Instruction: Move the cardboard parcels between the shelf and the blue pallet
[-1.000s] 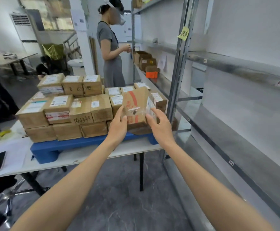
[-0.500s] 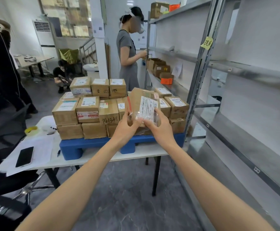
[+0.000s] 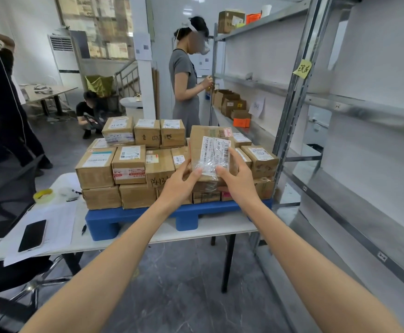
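Warehouse floor of grey stone-look tile, where a tall metal shelf (image 3: 364,212) runs down the right side, its nearest levels bare. Beside it stands a white counter (image 3: 196,230) carrying a blue pallet (image 3: 105,221) loaded with stacked cardboard parcels (image 3: 95,168), two layers deep with three more on top at the rear.

A person in a grey dress (image 3: 184,92) works at the far end of the shelf, where brown boxes and an orange packet (image 3: 241,122) sit. Another person in black (image 3: 1,104) stands at the left edge, and a third (image 3: 88,116) crouches on the floor behind the pallet.

Above the pallet's right half, just in front of the stack, one parcel (image 3: 210,150) is held upright, label toward the camera. The left hand (image 3: 179,186) and right hand (image 3: 239,179) grip it from either side, thumbs pressed on clear tape over the label's lower part. Its white label shows barcodes and handwriting too small to read. Several stacked boxes carry printed shipping labels and black marker scrawl.

On the counter's left end lie paper sheets (image 3: 57,227), a dark phone (image 3: 32,235), a roll of yellowish tape (image 3: 43,195) and a pen (image 3: 83,229). A yellow sticky note (image 3: 302,68) with handwritten characters clings to the shelf upright.
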